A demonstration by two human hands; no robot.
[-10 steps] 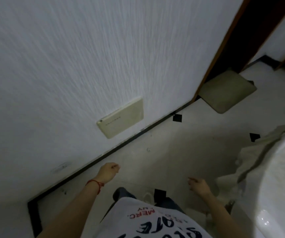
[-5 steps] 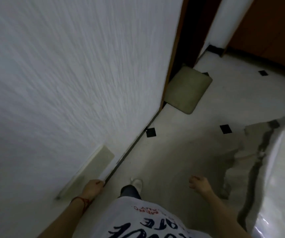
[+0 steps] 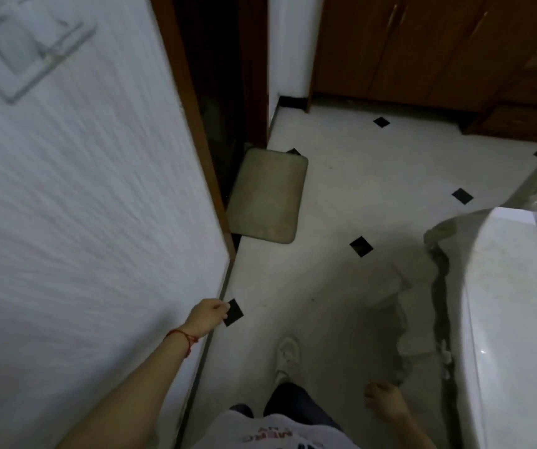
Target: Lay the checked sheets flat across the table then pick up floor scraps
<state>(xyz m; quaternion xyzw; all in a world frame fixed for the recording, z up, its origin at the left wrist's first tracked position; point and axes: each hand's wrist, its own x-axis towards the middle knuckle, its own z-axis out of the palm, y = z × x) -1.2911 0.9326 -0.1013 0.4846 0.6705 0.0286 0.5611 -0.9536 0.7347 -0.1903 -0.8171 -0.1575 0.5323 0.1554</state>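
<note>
Both hands hang with loosely curled fingers holding nothing, left hand (image 3: 207,316) beside the white textured wall (image 3: 82,205), right hand (image 3: 385,404) near the draped pale cloth (image 3: 419,286) on the white desk (image 3: 513,319).

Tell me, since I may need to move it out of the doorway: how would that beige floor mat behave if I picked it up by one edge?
The mat looks thick and padded with rounded corners, so it would probably sag rather than stay stiff. It seems light for its size. Lying flat on smooth tiled floor, it might slide if pushed.
</note>
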